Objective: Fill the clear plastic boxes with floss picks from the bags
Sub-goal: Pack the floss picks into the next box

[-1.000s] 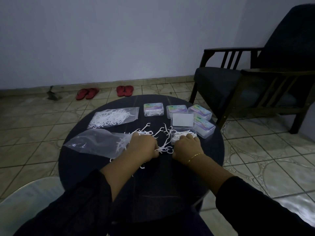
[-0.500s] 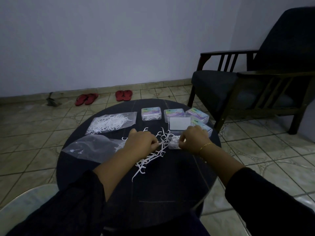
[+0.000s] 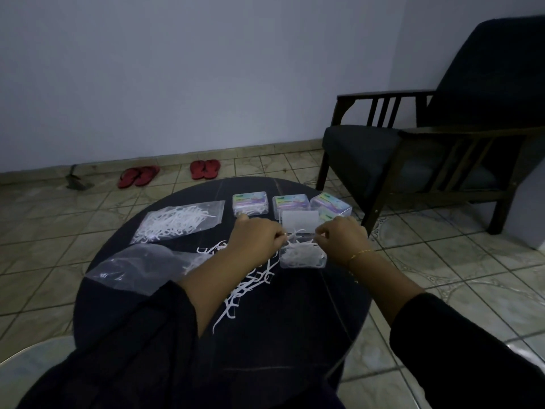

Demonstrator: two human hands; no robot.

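Your round surface (image 3: 265,335) is dark navy, almost black. White floss picks (image 3: 244,286) lie scattered on it, and more white picks fill the clear open box (image 3: 303,256), whose raised lid (image 3: 300,219) looks frosted white. The far closed boxes (image 3: 250,203) carry pastel labels in purple, pink and blue-green. The far bag (image 3: 180,221) is clear over white picks; the near bag (image 3: 138,268) is clear with a greyish sheen. Your sleeves (image 3: 472,349) are black, and a gold bracelet (image 3: 359,254) circles your right wrist. Two pairs of red sandals (image 3: 205,169) sit on beige patterned floor tiles (image 3: 442,261). The wall (image 3: 177,69) is pale blue-grey; the armchair (image 3: 427,143) is dark brown wood with dark cushions.
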